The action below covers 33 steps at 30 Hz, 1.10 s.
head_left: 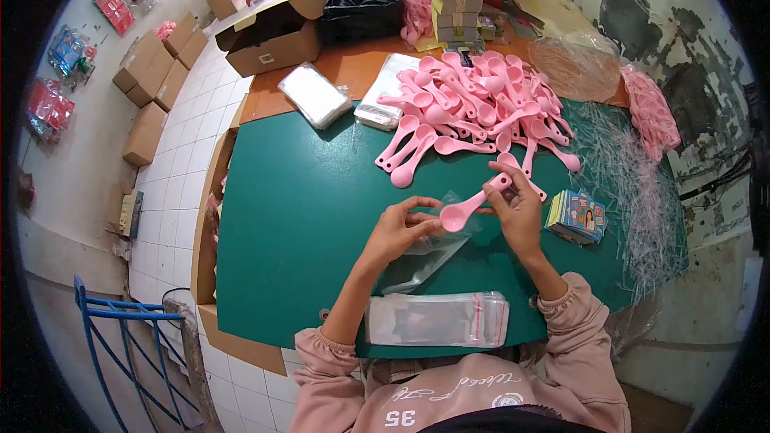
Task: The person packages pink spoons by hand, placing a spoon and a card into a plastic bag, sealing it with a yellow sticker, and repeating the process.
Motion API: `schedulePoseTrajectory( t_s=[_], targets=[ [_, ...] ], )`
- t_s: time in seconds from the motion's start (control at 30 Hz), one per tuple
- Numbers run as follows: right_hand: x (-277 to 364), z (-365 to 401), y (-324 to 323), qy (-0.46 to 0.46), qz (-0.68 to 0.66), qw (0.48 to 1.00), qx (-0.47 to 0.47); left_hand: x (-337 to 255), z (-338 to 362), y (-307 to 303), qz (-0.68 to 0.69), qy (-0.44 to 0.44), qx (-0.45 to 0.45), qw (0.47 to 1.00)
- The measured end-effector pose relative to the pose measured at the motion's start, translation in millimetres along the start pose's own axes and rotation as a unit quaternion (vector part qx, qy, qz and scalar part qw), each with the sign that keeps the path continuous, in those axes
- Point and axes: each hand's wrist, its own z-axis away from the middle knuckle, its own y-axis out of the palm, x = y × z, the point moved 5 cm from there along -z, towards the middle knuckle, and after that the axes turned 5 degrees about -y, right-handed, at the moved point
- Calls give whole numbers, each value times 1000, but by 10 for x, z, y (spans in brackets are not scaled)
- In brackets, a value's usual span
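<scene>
A pink measuring spoon is held above the green table, its bowl toward the left and its handle toward the right. My right hand pinches the spoon's handle between thumb and fingers. Beside the bowl, my left hand is closed on a clear plastic bag, which hangs below the fingers; its mouth is hard to make out. A stack of clear bags with red-marked flaps lies at the table edge in front of me. Past my hands spreads a heap of pink measuring spoons.
Small printed cards are stacked on the right, near clear plastic strands. Two packs of clear bags, one a white-looking pack, lie at the back. An open cardboard box stands behind. A blue metal frame is at lower left.
</scene>
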Motion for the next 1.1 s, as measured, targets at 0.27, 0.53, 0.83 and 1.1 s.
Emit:
schedulePoseTrajectory(
  t_s=[0.27,0.53,0.83,1.1],
  targets=[
    [117,72,137,-24,100,992,70,-84,27,63,1,74,4,997],
    [429,123,123,-131,122,980,82,-303,146,248,-2,84,68,994],
    [511,388,233,-214,151,928,267,-568,282,281,-20,55,93,994],
    [445,330,-1816,-2,661,720,-212,-555,229,90,18,95,51,994]
  ],
)
